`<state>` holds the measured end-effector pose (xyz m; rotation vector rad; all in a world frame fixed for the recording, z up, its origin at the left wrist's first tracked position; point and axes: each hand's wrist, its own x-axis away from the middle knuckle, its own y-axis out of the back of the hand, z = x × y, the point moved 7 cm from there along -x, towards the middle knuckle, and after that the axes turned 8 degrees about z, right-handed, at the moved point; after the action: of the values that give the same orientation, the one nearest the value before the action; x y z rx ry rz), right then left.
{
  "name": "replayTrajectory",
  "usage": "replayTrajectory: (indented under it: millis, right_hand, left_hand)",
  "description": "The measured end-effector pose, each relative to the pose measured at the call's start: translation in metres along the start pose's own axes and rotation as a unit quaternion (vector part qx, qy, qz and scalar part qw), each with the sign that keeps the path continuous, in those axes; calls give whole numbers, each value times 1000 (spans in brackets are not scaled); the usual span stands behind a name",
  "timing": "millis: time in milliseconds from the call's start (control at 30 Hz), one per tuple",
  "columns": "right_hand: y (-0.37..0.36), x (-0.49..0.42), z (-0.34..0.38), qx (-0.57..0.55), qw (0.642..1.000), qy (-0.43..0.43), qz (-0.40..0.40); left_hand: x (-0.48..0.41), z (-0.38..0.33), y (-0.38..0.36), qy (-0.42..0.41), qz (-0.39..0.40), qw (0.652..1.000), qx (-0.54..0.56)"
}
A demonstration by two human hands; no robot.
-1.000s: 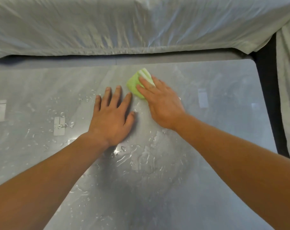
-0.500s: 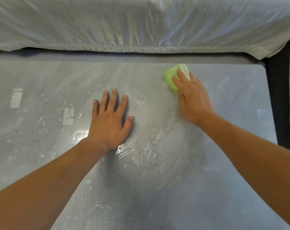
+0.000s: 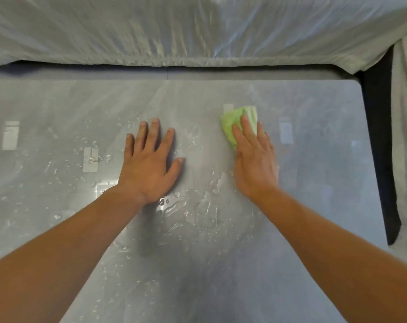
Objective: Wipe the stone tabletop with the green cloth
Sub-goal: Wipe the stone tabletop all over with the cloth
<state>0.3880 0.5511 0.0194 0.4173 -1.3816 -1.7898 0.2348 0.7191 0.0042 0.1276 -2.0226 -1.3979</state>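
Head view: green cloth (image 3: 237, 123) lies folded on the tabletop (image 3: 314, 206), toward the far edge and right of centre, well in from the far right corner. Right hand (image 3: 253, 164) lies flat on the cloth, fingers together and extended, pressing it down; the cloth's far and left parts show past the fingertips. Left hand (image 3: 148, 166) rests palm down on bare stone just left of the right hand, fingers spread wide, holding nothing. Water droplets (image 3: 93, 157) scatter left of the left hand; a larger puddle (image 3: 197, 206) sits between the two wrists. Pale sheeting (image 3: 197, 31) hangs beyond the tabletop's far edge. Dark gap (image 3: 381, 159) runs along the right edge.
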Motion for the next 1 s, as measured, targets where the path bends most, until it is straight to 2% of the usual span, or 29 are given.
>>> replayTrajectory:
  millis: [100,133,167,233,300,333,367,467,500,667,767,833,867,900,1000]
  right_hand:
    - [-18,41,27,43,983,161,76]
    - [-14,39,21,51,977,190,84]
    - [-8,29,11,51,979,182,81]
    - [9,-6,-14,21,997,60,46]
    - [13,-25,-14,-23,996,-83,2]
    - [8,-26,0,-24,994,-108,-10]
    - [0,-22,20,-11,996,-86,-9]
    - [-27,-3,72,29,994,88,57]
    - [-27,-9,75,29,991,112,67]
    - [-28,-36,87,36,997,55,35]
    - [-51,21,106,84,976,182,87]
    - [-45,41,88,92,961,230,124]
    - [-35,34,70,94,964,221,113]
    - [-25,21,47,87,975,177,103]
    - [11,-16,-19,9,999,-23,40]
  left_hand:
    - [7,4,11,-22,-18,998,54]
    - [11,6,14,-22,-29,998,59]
    - [14,9,15,-16,-35,998,54]
    - [19,15,13,-4,-27,999,33]
    - [22,19,6,-8,-10,1000,20]
    - [23,20,4,-15,-7,1000,19]
    - [23,21,3,-23,-8,999,21]
    - [24,24,4,-39,-16,998,36]
    - [25,25,4,-44,-16,998,41]
    - [24,28,3,-55,-24,995,74]
    - [30,24,9,-60,-39,993,92]
    - [38,18,9,-75,-41,994,69]
    - [42,14,8,-82,-38,994,59]
    - [45,9,6,-87,-32,994,52]
    - [47,-3,-2,-82,-15,996,29]
